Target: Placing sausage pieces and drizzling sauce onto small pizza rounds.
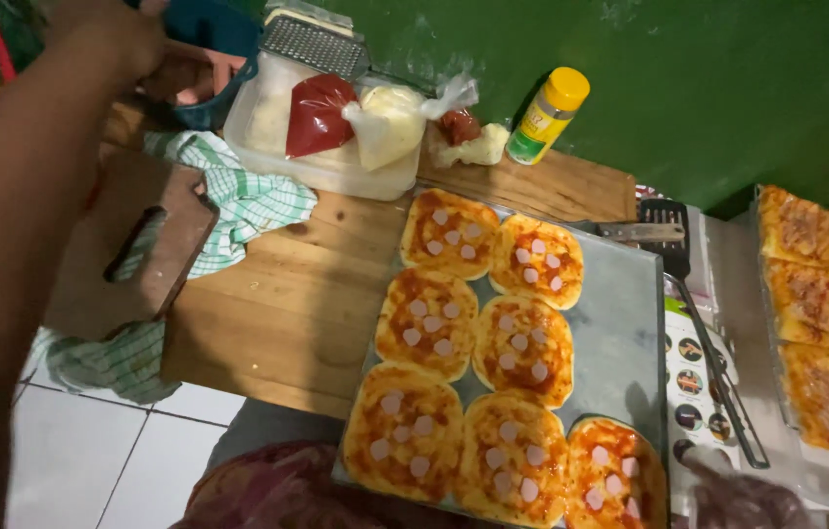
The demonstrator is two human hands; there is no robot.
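Nearest the camera, at the bottom right corner, the right hand [743,500] shows only in part, in a thin clear glove; it rests just beside the near right corner of the baking tray [620,333], and whether it grips anything cannot be told. Patterned reddish cloth [277,490] lies at the bottom edge, just under the tray's near left corner.

The grey tray sits on the wooden worktop [287,304] and carries seven small round pizzas [517,348], each spread with red sauce and dotted with pale pink sausage slices. They lie in touching pairs, with the seventh at the near right corner.

To the right of the tray lies a printed sheet [697,382] with a metal wire tool across it, and beyond that a tray of baked pizza slabs [826,323] with browned topping.

On the left, a green checked cloth [238,196] hangs over the worktop edge with a brown wooden board [130,250] lying on it. The left arm stretches along the left side, and the left hand [116,34] is far up at the top left, blurred, so its grip cannot be told.

Farther back stand a clear plastic tub [336,171] holding a bag of red sauce [316,116] and a bag of pale sauce [390,122], a metal grater [312,44] on top, a yellow-capped shaker bottle [547,118] and a black spatula [664,230].
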